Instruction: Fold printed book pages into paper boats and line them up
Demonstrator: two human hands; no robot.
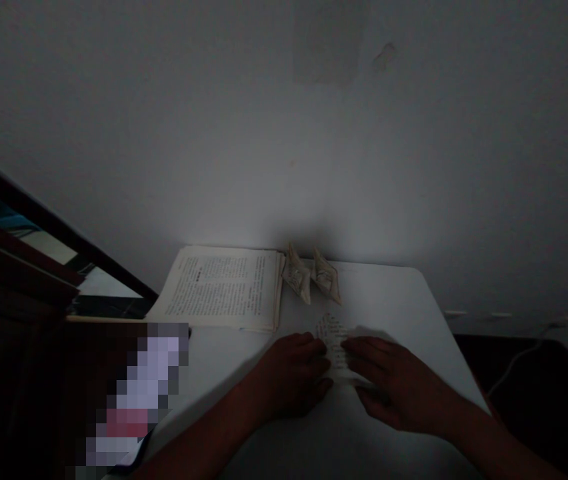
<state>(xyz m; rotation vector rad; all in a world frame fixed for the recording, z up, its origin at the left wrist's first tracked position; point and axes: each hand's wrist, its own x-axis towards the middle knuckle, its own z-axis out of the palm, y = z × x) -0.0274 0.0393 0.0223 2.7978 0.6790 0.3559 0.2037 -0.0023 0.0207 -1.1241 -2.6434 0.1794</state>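
A small sheet of printed paper (334,357), folded to a point at its far end, lies on the white table between my two hands. My left hand (297,373) is closed at the paper's left side, fingers curled and thumb near the lower edge. From the right, my right hand (389,377) holds the paper's other side, its fingertips on the sheet and its thumb by the lower corner. Parts of the paper are hidden under the fingers. Beyond them stand two folded paper boats, a left one (297,275) and a right one (326,275).
A stack of printed pages (219,290) sits at the table's back left, beside the boats. The white table (404,300) meets the wall (284,133). A blurred, pixelated object (139,387) is at the left edge. A pale cable (519,353) hangs at right.
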